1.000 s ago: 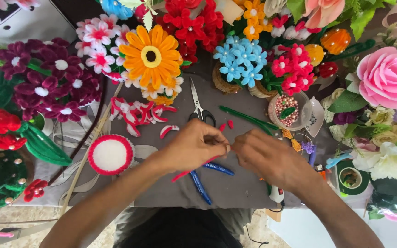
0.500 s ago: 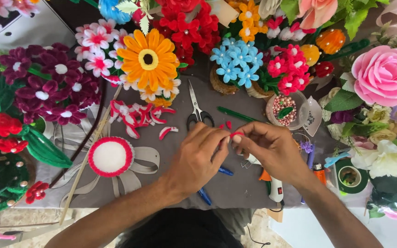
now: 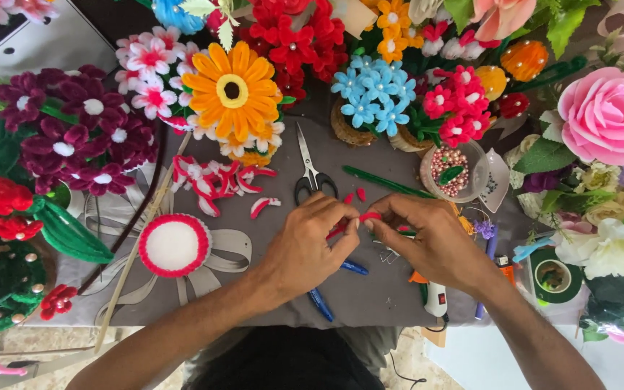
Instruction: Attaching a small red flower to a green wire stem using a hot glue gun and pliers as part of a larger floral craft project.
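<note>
Basically both hands meet over the grey cloth (image 3: 370, 289), pinching one red pipe cleaner (image 3: 367, 216) between them: left hand (image 3: 305, 249) has thumb and fingertips closed on its lower end, right hand (image 3: 438, 242) has thumb and forefinger closed on the upper end, which pokes out between the two hands. Piece sits at table centre, just below the scissors (image 3: 310, 173), which lie blades pointing away. Two small red bits (image 3: 354, 196) lie on the cloth just above the hands. Blue pliers handles (image 3: 337, 285) stick out under the left hand. Green pipe cleaner (image 3: 388, 183) runs diagonally beside the scissors toward a clear cup of beads (image 3: 451, 170). Left of the hands: pile of red-and-white loops (image 3: 214, 180) and a round white disc with red fuzzy rim (image 3: 175, 245). Orange pipe-cleaner sunflower (image 3: 233, 90), blue flower bunch (image 3: 370, 90) and pink rose (image 3: 610, 114) ring the work area.
</note>
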